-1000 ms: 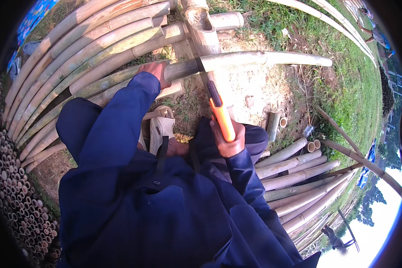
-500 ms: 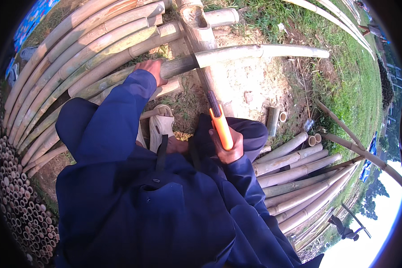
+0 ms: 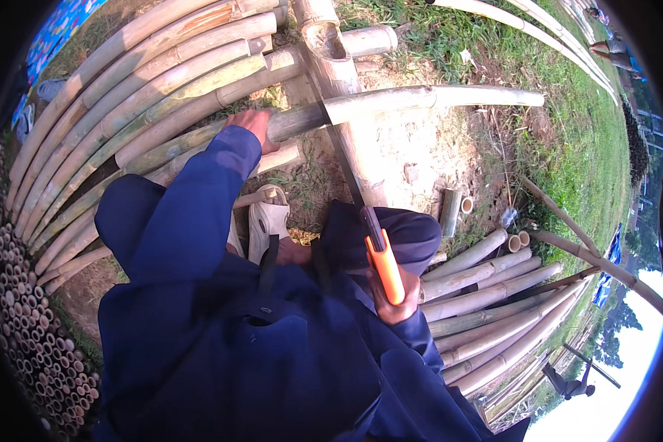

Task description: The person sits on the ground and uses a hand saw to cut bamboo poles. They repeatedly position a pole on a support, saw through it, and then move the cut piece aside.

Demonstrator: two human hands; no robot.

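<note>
My right hand (image 3: pixel 398 295) is closed round the orange handle of a hand saw (image 3: pixel 385 267). Its long dark blade (image 3: pixel 346 163) runs up and away to a bamboo pole (image 3: pixel 390 103), crossing it at the cut line. That pole lies crosswise over a thicker bamboo log (image 3: pixel 353 140) with a notch hollowed in its upper part. To the left of the blade, my left hand (image 3: pixel 252 127) is wrapped over the same pole, gripping it. The fingers' far ends are partly hidden behind the pole.
Long bamboo poles (image 3: pixel 155 81) lie in rows at the left, with stacked cut ends (image 3: pixel 37 346) below them. More poles (image 3: pixel 493 295) lie at the right. Two short bamboo pieces (image 3: pixel 451 210) rest on the dirt. A person (image 3: pixel 571 383) carries a pole far off at the lower right.
My right hand has drawn the saw back toward my body and slightly right, so more of the blade shows. My left hand stays on the bamboo pole.
</note>
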